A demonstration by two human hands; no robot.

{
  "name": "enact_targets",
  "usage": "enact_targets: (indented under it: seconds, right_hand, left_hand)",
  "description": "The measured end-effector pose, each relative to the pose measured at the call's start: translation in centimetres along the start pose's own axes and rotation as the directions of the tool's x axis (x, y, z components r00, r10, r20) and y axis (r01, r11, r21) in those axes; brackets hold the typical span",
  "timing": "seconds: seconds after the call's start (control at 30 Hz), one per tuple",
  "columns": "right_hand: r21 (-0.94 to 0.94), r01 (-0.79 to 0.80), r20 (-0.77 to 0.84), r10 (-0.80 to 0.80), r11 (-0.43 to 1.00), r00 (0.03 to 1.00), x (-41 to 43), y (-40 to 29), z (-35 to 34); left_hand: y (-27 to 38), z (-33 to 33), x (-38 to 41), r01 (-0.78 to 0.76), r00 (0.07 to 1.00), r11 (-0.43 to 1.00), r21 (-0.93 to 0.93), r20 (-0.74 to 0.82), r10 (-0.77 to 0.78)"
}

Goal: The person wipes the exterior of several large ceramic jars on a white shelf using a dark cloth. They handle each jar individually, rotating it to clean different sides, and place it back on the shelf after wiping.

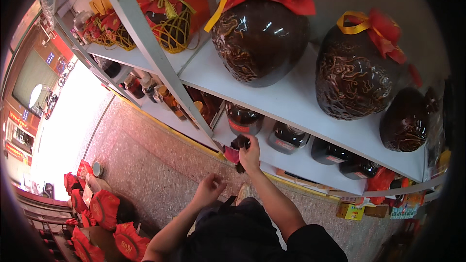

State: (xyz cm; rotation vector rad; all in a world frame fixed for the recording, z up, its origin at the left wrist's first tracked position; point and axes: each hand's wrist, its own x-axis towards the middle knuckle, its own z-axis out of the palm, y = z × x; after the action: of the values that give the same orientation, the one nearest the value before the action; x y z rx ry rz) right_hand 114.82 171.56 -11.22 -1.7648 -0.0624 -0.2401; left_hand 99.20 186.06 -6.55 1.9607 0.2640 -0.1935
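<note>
My right hand (250, 155) pinches a crumpled dark-and-pink cloth (232, 155) at the front edge of the lower white shelf (269, 158). Just behind the cloth stands a large glass jar of dark liquid (243, 118) with a red label. My left hand (208, 190) hangs in front of my body with loosely bent fingers and nothing visible in it. On the upper shelf (255, 96) above my hands sit a big brown glazed jar (262, 43) and a second one with dragon relief (353, 76), both topped with red cloth and yellow ribbon.
More dark glass jars (288, 138) line the lower shelf to the right. A grey metal upright (156, 54) divides the shelving. Red-covered jars (105, 209) crowd the floor at lower left, by a small cup (97, 169). Boxes (351, 211) lie at right.
</note>
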Motion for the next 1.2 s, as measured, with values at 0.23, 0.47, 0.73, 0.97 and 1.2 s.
enact_targets:
  seconds: [0.23,0.47,0.73,0.97,1.2]
  right_hand:
    - [-0.412,0.610,0.297,-0.533,0.677,0.792,5.7,-9.7,0.2]
    - [-0.650,0.724,0.627,-0.373,0.232,0.684,7.8,-6.8,1.1]
    - [-0.607,0.377,0.077,-0.420,0.700,0.904,6.4,-2.7,-2.9]
    - [-0.624,0.047,-0.048,-0.098,0.780,0.994,11.7,-1.2,-4.5]
    - [-0.464,0.204,-0.068,-0.265,0.862,0.962,9.1,-3.6,-2.8]
  left_hand:
    - [1.6,1.6,9.5,-0.069,0.997,0.830,-0.554,-0.008,0.077]
    - [1.6,2.0,17.5,-0.180,0.981,0.723,-0.668,-0.064,0.185]
    - [1.2,0.8,17.0,-0.059,0.989,0.752,-0.656,0.063,0.132]
    - [1.1,0.5,17.1,-0.096,0.978,0.817,-0.569,0.097,0.182]
    - [3.6,1.5,16.0,0.153,0.975,0.705,-0.692,0.221,0.005]
